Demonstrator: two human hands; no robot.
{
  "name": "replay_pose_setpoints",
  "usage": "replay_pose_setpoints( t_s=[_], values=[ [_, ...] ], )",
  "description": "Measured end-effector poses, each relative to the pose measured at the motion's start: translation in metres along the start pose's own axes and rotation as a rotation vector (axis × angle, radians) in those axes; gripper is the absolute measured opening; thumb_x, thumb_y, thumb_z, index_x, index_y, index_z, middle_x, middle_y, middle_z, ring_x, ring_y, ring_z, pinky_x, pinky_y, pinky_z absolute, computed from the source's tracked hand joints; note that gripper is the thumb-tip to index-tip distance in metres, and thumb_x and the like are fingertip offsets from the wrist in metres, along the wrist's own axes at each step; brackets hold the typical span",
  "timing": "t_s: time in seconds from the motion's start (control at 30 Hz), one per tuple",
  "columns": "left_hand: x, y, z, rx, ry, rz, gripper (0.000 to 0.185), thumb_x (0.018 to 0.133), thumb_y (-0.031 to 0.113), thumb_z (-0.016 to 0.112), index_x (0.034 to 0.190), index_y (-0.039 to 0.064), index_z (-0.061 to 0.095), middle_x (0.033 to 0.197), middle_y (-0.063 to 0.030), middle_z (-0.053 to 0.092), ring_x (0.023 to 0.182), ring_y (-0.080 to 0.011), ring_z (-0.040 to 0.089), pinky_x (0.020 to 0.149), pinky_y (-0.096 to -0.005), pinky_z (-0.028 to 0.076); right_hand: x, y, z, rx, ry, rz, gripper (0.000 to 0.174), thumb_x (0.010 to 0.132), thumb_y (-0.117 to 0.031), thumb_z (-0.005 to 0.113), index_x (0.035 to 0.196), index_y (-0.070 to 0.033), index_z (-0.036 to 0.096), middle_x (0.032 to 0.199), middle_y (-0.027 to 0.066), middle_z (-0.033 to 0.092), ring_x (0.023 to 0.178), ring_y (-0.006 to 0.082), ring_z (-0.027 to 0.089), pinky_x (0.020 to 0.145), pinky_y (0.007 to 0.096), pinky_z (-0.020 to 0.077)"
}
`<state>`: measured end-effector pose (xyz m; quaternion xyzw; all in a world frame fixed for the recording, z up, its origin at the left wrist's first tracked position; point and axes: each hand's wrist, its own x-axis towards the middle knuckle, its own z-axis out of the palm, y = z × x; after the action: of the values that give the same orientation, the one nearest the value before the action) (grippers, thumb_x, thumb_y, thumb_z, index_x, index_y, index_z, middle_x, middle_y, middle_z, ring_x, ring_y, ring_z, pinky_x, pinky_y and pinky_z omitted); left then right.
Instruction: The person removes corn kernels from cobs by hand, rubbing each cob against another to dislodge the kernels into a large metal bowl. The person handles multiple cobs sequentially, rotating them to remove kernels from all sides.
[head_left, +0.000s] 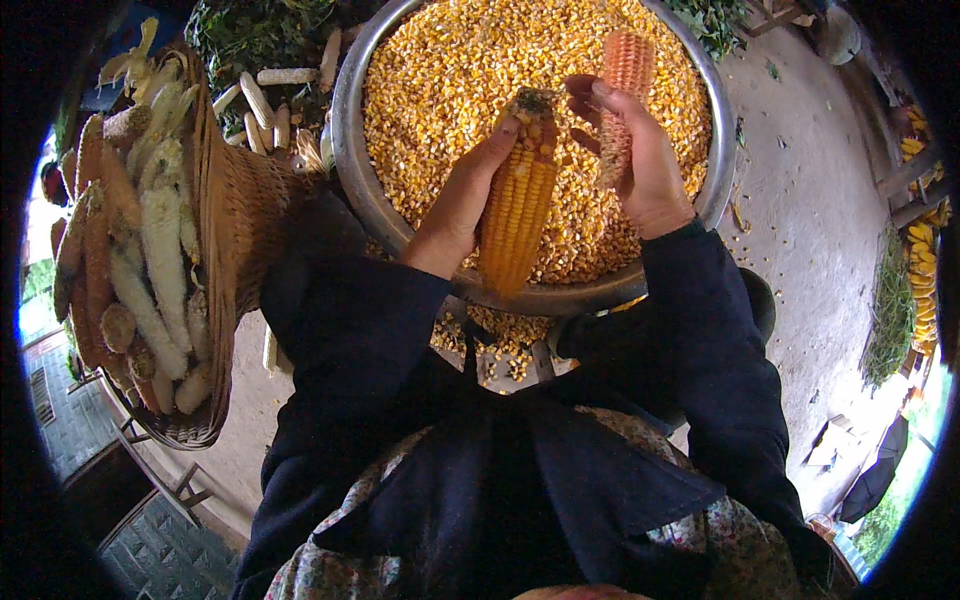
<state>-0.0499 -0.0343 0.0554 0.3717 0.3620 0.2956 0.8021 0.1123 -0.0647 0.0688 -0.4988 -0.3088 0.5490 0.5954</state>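
My left hand (465, 202) grips a yellow ear of corn (517, 214), its dark stub end pointing away from me. Some kernels are gone near that end. In my right hand (645, 154) is a bare reddish corn cob (628, 64), held upright between thumb and palm with the fingers partly spread. Both hands are over a wide metal basin (721, 127), a small gap between the ear and the cob. Loose yellow corn kernels (465, 60) fill the basin almost to its rim.
At my left stands a woven basket (247, 187) heaped with stripped cobs (161, 247). More white cobs (257, 101) lie on the floor beside green leaves (247, 37). Kernels are scattered below the basin. Yellow ears (922, 277) line the far right, near a dark umbrella (874, 469).
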Motion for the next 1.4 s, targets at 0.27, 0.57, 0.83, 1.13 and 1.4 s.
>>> replay_pose_setpoints(
  t_s=[0.27, 0.57, 0.83, 1.13, 1.4],
  values=[
    [-0.012, 0.002, 0.004, -0.022, -0.116, -0.09, 0.05, 0.091, 0.05, 0.027, 0.116, 0.01, 0.045, 0.094, -0.0032, 0.057, 0.085, -0.0116, 0.057, 0.075, -0.0259, 0.047, -0.03, -0.002, 0.04, -0.127, -0.267, -0.244, 0.049, 0.077, -0.014, 0.066, 0.117, 0.001, 0.041, 0.102, 0.0079, 0.057, 0.095, 0.0127, 0.053, 0.085, 0.0269, 0.0424],
    [-0.003, -0.037, 0.003, 0.05, -0.073, 0.051, 0.047, 0.093, 0.043, 0.029, 0.12, 0.008, 0.045, 0.105, -0.0033, 0.053, 0.094, -0.0115, 0.049, 0.086, -0.0262, 0.038, 0.0, 0.039, 0.022, -0.151, 0.172, -0.201, 0.026, 0.078, -0.023, 0.062, 0.089, 0.001, 0.058, 0.076, 0.0025, 0.059, 0.067, 0.0084, 0.052, 0.06, 0.0231, 0.0436],
    [-0.007, -0.009, -0.002, -0.128, -0.069, -0.186, 0.053, 0.091, 0.051, 0.024, 0.107, 0.008, 0.052, 0.085, -0.007, 0.06, 0.063, -0.0155, 0.059, 0.055, -0.0275, 0.05, -0.022, -0.006, 0.015, -0.044, -0.182, -0.004, 0.034, 0.083, -0.021, 0.053, 0.111, -0.001, 0.051, 0.106, 0.0076, 0.055, 0.103, 0.0147, 0.05, 0.09, 0.0299, 0.0382],
    [-0.001, -0.049, 0.001, 0.008, -0.006, -0.014, 0.047, 0.094, 0.043, 0.025, 0.117, 0.009, 0.047, 0.095, -0.0019, 0.055, 0.083, -0.009, 0.051, 0.076, -0.0253, 0.042, 0.006, 0.044, 0.024, -0.028, 0.173, 0.029, 0.021, 0.077, -0.017, 0.062, 0.088, 0.001, 0.057, 0.073, 0.0021, 0.058, 0.064, 0.009, 0.053, 0.059, 0.0252, 0.0436],
    [-0.005, -0.01, -0.01, -0.181, -0.023, -0.135, 0.051, 0.092, 0.046, 0.021, 0.107, 0.007, 0.05, 0.084, -0.0066, 0.059, 0.068, -0.0139, 0.059, 0.06, -0.0276, 0.051, -0.006, 0.007, 0.015, 0.034, -0.225, -0.044, 0.039, 0.085, -0.028, 0.049, 0.114, -0.002, 0.05, 0.107, 0.0042, 0.055, 0.098, 0.0126, 0.051, 0.082, 0.0279, 0.0427]
  ],
)
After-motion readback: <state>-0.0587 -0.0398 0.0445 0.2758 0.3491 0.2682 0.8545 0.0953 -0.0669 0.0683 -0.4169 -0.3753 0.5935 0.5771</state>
